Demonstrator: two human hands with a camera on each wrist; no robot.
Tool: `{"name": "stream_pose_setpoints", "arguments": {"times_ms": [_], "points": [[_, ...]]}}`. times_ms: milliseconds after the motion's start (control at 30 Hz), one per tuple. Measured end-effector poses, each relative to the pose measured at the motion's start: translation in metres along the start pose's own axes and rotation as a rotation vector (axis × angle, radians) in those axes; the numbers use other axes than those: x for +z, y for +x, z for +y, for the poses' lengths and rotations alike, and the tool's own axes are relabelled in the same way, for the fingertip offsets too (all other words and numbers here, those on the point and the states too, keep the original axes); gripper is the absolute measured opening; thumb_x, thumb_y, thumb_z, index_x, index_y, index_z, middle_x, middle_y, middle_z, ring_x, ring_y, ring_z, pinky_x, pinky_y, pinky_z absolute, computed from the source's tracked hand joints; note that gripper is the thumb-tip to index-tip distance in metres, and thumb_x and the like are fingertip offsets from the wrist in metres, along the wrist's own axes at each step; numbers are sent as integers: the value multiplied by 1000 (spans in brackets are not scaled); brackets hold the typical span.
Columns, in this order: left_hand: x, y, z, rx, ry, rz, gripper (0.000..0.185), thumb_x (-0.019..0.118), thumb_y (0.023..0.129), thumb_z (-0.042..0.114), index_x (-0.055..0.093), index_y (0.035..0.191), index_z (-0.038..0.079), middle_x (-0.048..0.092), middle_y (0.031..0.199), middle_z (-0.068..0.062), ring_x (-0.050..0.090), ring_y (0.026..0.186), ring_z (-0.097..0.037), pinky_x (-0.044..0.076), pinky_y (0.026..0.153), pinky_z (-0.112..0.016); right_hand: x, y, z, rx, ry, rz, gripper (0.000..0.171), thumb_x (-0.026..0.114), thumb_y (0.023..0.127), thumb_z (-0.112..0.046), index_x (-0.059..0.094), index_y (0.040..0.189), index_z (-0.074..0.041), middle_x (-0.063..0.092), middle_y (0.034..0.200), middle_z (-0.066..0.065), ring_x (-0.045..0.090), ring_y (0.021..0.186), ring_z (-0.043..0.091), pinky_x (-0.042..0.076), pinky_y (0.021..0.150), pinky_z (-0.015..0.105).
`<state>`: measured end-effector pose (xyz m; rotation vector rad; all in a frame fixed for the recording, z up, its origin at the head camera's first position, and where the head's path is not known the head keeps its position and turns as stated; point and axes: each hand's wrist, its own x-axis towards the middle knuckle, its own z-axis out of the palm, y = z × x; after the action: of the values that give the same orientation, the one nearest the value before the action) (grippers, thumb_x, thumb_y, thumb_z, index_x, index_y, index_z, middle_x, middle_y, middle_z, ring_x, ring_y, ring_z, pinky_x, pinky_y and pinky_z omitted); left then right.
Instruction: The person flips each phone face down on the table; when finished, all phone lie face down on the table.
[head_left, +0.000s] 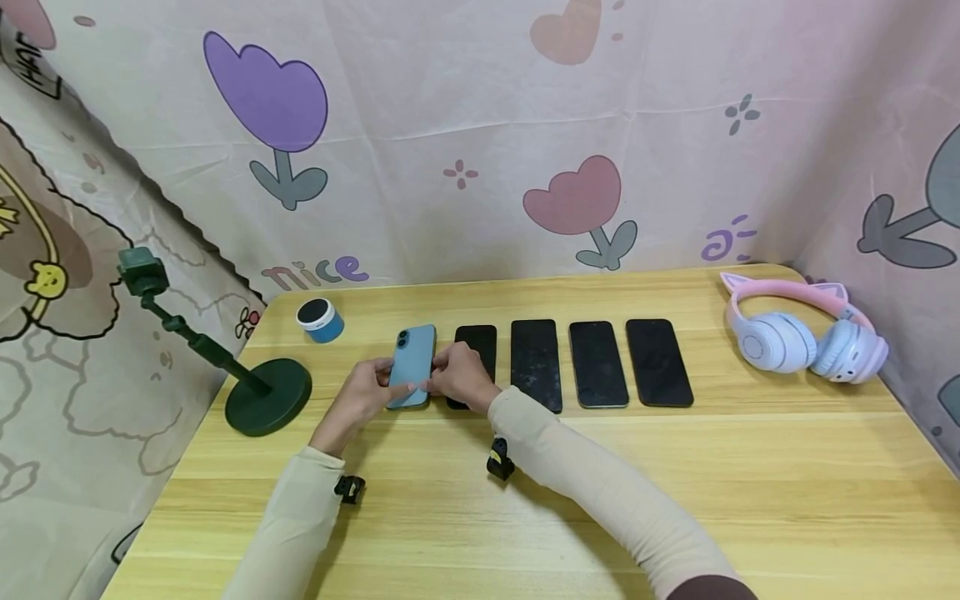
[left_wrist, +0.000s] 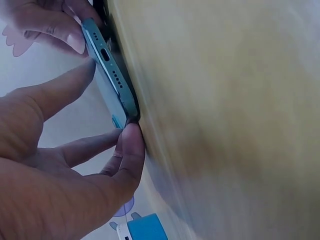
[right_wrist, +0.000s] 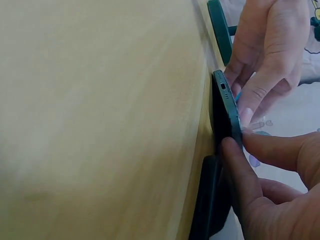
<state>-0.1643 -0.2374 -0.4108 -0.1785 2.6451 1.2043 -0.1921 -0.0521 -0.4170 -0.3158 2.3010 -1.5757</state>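
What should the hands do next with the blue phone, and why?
Probably lower the blue phone flat onto the table, back side up, at the left end of the row. Both the left hand and the right hand pinch its near end, which the wrist views show raised off the wood, and four black phones already lie flat beside it.

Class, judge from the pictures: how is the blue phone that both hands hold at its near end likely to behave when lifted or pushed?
The blue phone looks like a thin rigid slab, so it probably stays stiff. Its glossy back and smooth edge may slip between the fingertips. Flat, it would likely slide on the table, not roll.
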Motion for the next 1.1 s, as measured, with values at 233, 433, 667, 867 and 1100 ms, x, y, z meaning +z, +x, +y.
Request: {"name": "stream_pose_setpoints", "arguments": {"times_ms": [233, 433, 667, 867, 1100], "points": [[-1, -1, -1, 12, -16, -1, 69, 73, 96, 17, 40, 150, -9, 57, 123, -21, 52, 102, -28, 47, 80, -33, -2, -2, -4, -33, -66, 4, 6, 80, 85, 0, 78, 90, 2, 64, 66, 0, 55, 60, 13, 46, 58, 25], [-1, -1, -1, -2, -28, 10, 63, 72, 96, 16, 45, 147, -8, 60, 121, -20, 54, 104, -28, 48, 82, -34, -9, -4, -5, -57, -94, 6, 4, 79, 86, -2, 78, 85, 2, 66, 72, 0, 54, 63, 12, 44, 58, 25], [-5, -3, 2, 23, 63, 52, 67, 72, 96, 20, 42, 151, -4, 49, 146, -25, 50, 128, -39, 47, 101, -53, -18, -6, -6, -62, -105, -12, 30, 80, 87, -6, 74, 115, 4, 74, 91, 6, 73, 74, 17, 59, 81, 36], [-5, -5, 10, 83, 117, 79, 63, 72, 96, 20, 46, 148, -3, 48, 148, -24, 53, 128, -42, 49, 98, -55, -30, -8, -7, -122, -157, -36, 41, 80, 87, -6, 68, 124, 7, 74, 93, 11, 73, 69, 20, 59, 81, 36], [1, -6, 22, 119, 151, 83, 58, 72, 97, 21, 51, 145, -3, 56, 141, -21, 56, 123, -39, 52, 92, -52, -48, -12, -6, -123, -231, -59, 45, 80, 89, -12, 66, 127, 7, 73, 81, 7, 70, 68, 18, 57, 88, 42]]}}
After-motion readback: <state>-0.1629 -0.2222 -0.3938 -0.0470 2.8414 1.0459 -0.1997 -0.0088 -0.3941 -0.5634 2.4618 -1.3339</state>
